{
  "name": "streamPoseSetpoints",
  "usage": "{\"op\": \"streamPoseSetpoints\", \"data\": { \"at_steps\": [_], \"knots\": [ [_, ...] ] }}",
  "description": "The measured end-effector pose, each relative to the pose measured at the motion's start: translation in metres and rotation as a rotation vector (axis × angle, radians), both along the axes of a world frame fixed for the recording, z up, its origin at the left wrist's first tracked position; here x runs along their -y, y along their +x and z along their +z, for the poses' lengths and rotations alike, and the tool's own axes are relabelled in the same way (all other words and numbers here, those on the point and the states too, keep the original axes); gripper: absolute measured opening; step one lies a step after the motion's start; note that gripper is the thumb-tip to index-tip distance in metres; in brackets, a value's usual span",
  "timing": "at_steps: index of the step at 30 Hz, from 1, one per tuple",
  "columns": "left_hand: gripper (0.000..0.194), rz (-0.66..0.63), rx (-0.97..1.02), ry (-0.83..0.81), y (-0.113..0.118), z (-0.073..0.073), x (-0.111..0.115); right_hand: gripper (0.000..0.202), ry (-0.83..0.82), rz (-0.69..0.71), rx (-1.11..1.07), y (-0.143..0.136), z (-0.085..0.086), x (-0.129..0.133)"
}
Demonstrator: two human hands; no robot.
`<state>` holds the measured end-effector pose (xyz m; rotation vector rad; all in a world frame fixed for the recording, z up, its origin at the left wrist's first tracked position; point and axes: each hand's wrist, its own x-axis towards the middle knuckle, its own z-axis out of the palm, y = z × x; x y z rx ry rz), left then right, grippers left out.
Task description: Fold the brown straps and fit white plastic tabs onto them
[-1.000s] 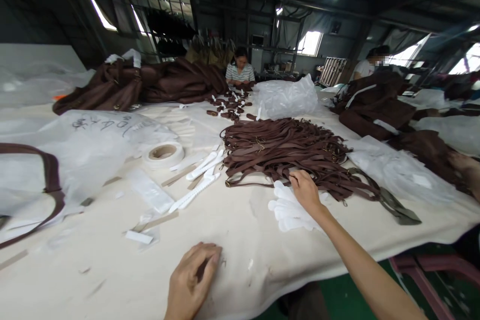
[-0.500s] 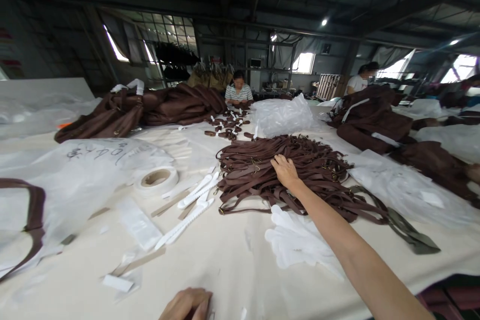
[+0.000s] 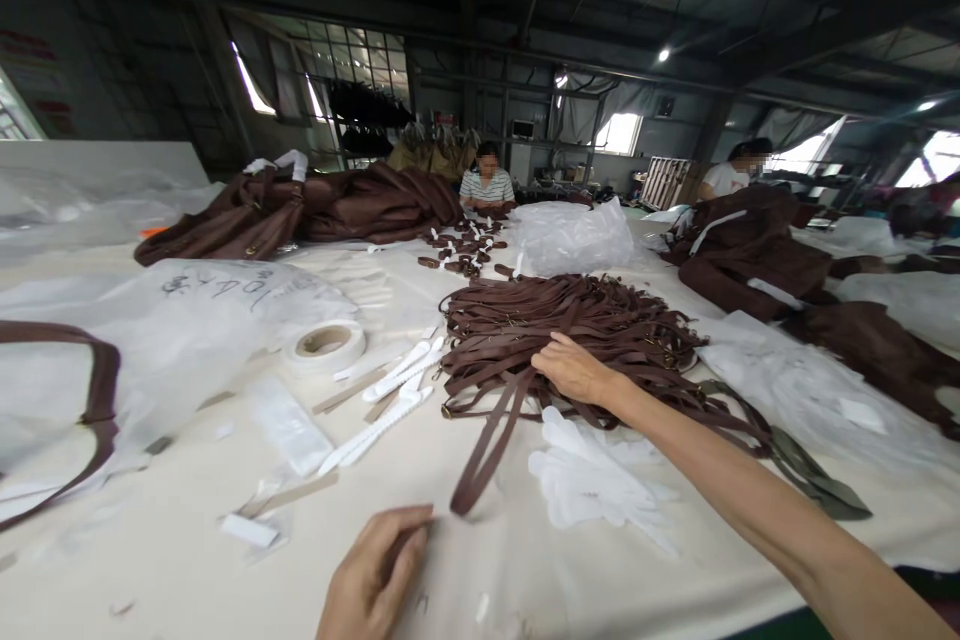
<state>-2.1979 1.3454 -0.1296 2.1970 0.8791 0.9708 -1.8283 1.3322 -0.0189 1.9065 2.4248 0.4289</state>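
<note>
At the front of a heap of brown straps [image 3: 600, 305] with metal fittings, my right hand [image 3: 574, 370] is closed on one brown strap [image 3: 487, 455]. That strap hangs from my fingers in a long loop toward me, its bend low over the table. My left hand [image 3: 379, 565] is at the bottom of the view, just left of the loop and apart from it. Its thumb and fingers are spread with nothing between them. White gloves [image 3: 574, 470] lie below my right forearm.
A white tape roll [image 3: 326, 345], white toothed strips [image 3: 382, 430] and plastic bags [image 3: 180, 350] lie on the left. Brown bags [image 3: 360, 205] are piled behind, others [image 3: 750, 240] at right. A person [image 3: 486, 182] sits across the table [image 3: 420, 590]; another [image 3: 735, 175] is farther right.
My right hand has closed on a strap and drawn its loop out of the heap toward me. The left hand has moved up and forward, with its fingers parted.
</note>
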Motion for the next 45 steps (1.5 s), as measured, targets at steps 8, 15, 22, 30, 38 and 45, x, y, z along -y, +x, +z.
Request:
{"op": "streamPoseSetpoints", "data": {
  "at_steps": [8, 15, 22, 30, 38, 45],
  "knots": [
    [0.065, -0.201, -0.012, -0.266, 0.091, 0.067, 0.003, 0.017, 0.012, 0.339, -0.054, -0.076, 0.003, 0.025],
    [0.045, -0.261, 0.122, -1.058, 0.058, 0.088, 0.034, 0.020, -0.022, 0.373, -0.171, -0.065, -0.013, 0.029],
    [0.040, -0.296, 0.090, -1.201, 0.007, 0.095, 0.043, 0.024, 0.120, -0.018, -0.300, -0.005, 0.007, -0.003],
    [0.059, -0.552, 0.138, -1.037, 0.003, 0.126, 0.024, 0.025, 0.244, 0.246, -0.530, -0.050, 0.102, -0.025],
    [0.036, -0.295, 0.550, -0.497, 0.024, 0.219, -0.017, 0.025, -0.104, 0.300, -0.996, -0.140, 0.170, -0.032],
    [0.033, -0.293, 0.029, -0.336, -0.045, 0.267, -0.033, 0.022, -0.148, 0.280, -0.584, -0.159, 0.183, -0.024]
  ]
}}
